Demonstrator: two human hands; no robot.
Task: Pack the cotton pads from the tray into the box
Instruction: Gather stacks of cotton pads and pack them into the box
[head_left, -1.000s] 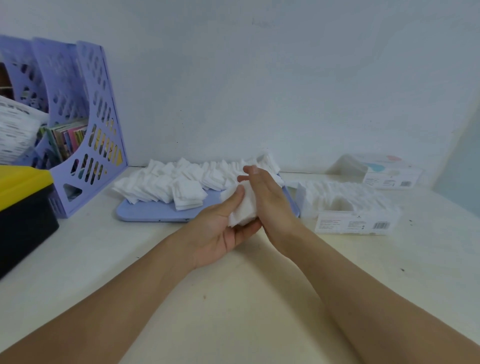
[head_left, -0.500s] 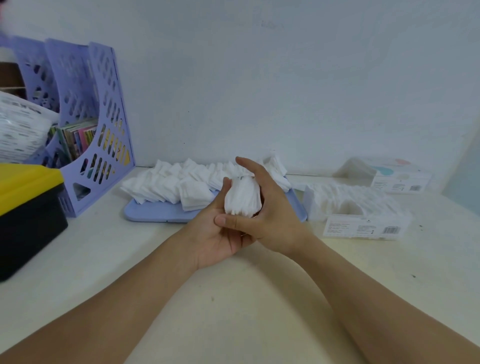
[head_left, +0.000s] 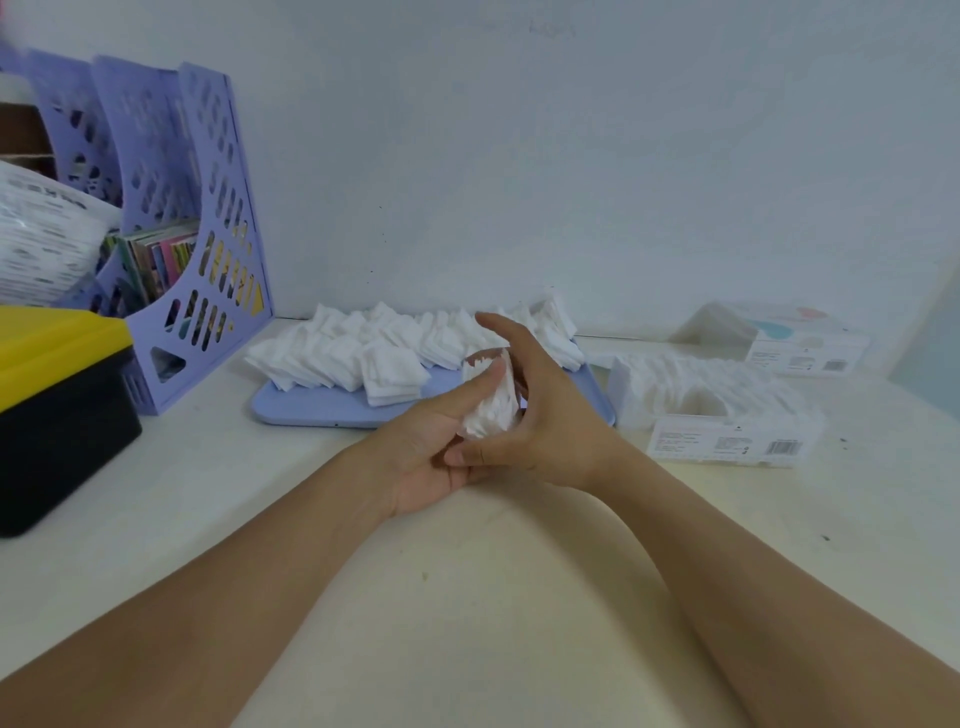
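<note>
Pads (head_left: 491, 410) squared between my left hand (head_left: 431, 447) and right hand (head_left: 540, 415), both curled round them; edges should align before reaching the box (head_left: 727, 441).

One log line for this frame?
both hands grip white cotton pad stack | lilac plastic tray still loaded | clear box part-filled

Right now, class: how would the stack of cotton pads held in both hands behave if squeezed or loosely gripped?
The stack of cotton pads looks soft, its edges ragged, so it probably compresses. Loosely layered, it may fan apart unless left hand and right hand both clamp it.
</note>
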